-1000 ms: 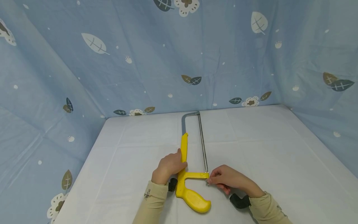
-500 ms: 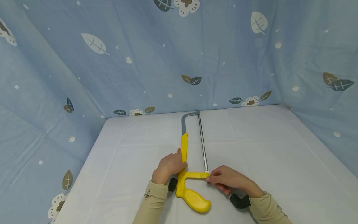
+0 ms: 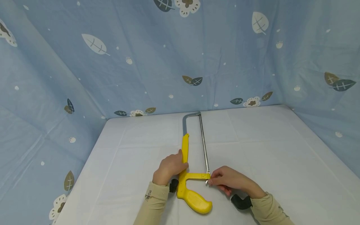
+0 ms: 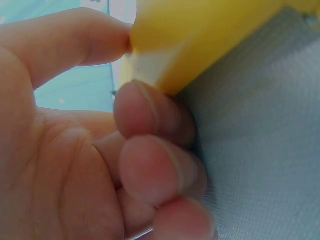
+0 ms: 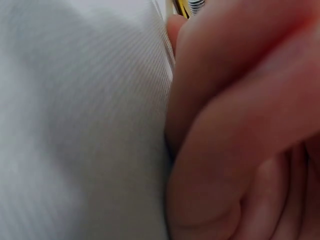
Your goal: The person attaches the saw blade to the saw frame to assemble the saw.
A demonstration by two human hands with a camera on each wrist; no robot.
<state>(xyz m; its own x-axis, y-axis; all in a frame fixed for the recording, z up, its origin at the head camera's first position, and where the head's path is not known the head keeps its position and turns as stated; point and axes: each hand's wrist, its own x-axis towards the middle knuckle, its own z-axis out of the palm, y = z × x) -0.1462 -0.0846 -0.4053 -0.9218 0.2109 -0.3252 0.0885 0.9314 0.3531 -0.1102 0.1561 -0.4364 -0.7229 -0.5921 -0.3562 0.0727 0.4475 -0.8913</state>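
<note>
A hacksaw (image 3: pixel 194 200) with a yellow handle and grey front frame lies flat on the white cloth in the head view. My left hand (image 3: pixel 171 167) grips the yellow spine of its frame; the left wrist view has the thumb and fingertips (image 4: pixel 150 167) against the yellow part. With thumb and fingers my right hand (image 3: pixel 229 178) pinches the small metal wing nut (image 3: pixel 207 182) below the yellow crosspiece. The blade (image 3: pixel 203 142) runs from that crosspiece up to the frame's far corner. In the right wrist view, a threaded bolt (image 5: pixel 196 6) peeks out above the fingers.
White cloth (image 3: pixel 135 162) covers the table. A blue patterned curtain (image 3: pixel 157 62) hangs behind it and along both sides. Black wrist mounts (image 3: pixel 241 202) sit by both wrists, close to the cloth.
The wing nut has turned between my right fingertips, its visible metal tab now at a different angle. My left hand and the hacksaw have stayed in place.
</note>
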